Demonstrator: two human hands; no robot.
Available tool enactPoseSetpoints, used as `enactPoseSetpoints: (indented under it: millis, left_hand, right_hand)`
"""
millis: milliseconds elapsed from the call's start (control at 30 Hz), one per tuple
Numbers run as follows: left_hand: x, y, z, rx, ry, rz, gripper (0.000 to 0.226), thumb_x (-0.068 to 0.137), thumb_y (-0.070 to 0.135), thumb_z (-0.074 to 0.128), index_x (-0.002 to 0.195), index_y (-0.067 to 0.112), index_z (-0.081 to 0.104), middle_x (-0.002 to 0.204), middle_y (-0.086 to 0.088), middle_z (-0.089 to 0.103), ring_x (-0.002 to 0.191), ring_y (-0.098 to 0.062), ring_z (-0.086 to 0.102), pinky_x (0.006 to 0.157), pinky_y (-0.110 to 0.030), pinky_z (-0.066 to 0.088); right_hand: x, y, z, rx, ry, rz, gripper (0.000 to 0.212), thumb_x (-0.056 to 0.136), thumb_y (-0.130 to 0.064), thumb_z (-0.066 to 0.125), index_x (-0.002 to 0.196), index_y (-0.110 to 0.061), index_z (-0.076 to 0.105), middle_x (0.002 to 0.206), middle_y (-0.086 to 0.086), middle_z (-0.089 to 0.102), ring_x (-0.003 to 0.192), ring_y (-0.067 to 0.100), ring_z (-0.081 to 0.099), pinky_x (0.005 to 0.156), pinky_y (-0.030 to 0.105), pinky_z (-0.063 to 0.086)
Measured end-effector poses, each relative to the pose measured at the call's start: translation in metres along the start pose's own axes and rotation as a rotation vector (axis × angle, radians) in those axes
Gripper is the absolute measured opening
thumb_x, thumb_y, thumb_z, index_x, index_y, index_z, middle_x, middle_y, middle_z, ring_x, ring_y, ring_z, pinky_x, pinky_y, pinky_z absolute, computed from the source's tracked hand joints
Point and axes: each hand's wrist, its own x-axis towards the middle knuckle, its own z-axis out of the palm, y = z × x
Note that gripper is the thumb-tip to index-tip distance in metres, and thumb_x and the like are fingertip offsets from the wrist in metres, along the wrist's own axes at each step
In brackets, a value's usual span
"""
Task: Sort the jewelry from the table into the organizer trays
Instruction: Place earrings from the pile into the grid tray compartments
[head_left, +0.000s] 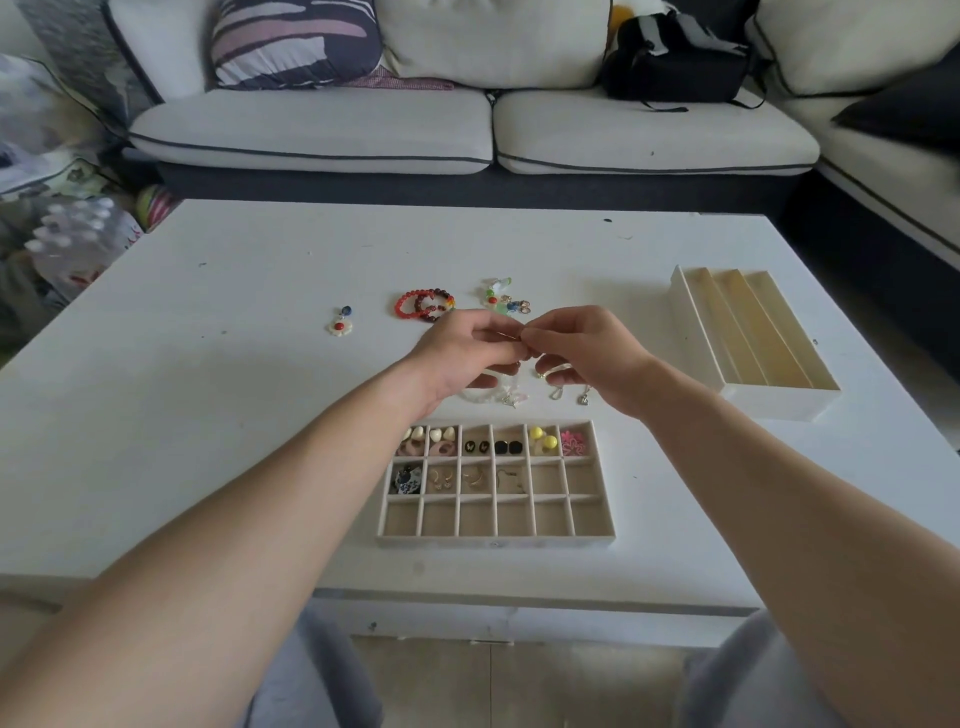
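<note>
My left hand (467, 348) and my right hand (582, 348) meet above the table, fingertips pinching one thin small jewelry piece (521, 336) between them. Just in front of me lies the gridded organizer tray (496, 540); earrings fill its back row and part of the middle row. Loose on the table are red bead bracelets (423, 305), a flower pendant (340, 322), a cluster of colourful earrings (506, 301), and pale pieces with small charms (558, 392) partly hidden under my hands.
A second organizer tray (748, 338) with long slots stands at the right of the white table (208, 415). Behind the table is a sofa (467, 130) holding a cushion and a black bag (675, 57).
</note>
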Motion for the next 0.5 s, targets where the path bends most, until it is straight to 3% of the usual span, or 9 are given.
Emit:
enactPoseSetpoints:
  millis: [200, 400, 500]
  left_hand:
    - [-0.0011, 0.0007, 0.0018, 0.065, 0.000, -0.034, 0.016, 0.091, 0.018, 0.074, 0.107, 0.017, 0.073, 0.091, 0.002, 0.079, 0.079, -0.008, 0.073, 0.066, -0.022, 0.051]
    - [-0.0026, 0.0008, 0.0016, 0.087, 0.016, -0.056, 0.014, 0.092, 0.024, 0.072, 0.104, 0.018, 0.076, 0.090, 0.003, 0.079, 0.071, -0.005, 0.068, 0.065, -0.022, 0.047]
    - [-0.0034, 0.0017, 0.0018, 0.064, 0.049, -0.037, 0.014, 0.092, 0.026, 0.072, 0.103, 0.019, 0.075, 0.090, 0.004, 0.079, 0.071, -0.006, 0.069, 0.064, -0.022, 0.047]
  right_hand:
    - [-0.0002, 0.0014, -0.0020, -0.033, 0.022, -0.015, 0.009, 0.091, -0.016, 0.075, 0.082, -0.017, 0.076, 0.073, 0.000, 0.072, 0.069, 0.012, 0.063, 0.072, 0.033, 0.056]
    - [0.0002, 0.0021, 0.0018, -0.026, 0.077, -0.010, 0.007, 0.089, -0.019, 0.077, 0.085, -0.013, 0.076, 0.077, 0.001, 0.072, 0.068, 0.011, 0.065, 0.072, 0.033, 0.057]
    - [0.0007, 0.0017, 0.0010, -0.044, 0.095, 0.021, 0.020, 0.090, -0.031, 0.075, 0.093, -0.011, 0.075, 0.081, 0.004, 0.071, 0.070, 0.012, 0.065, 0.073, 0.035, 0.057]
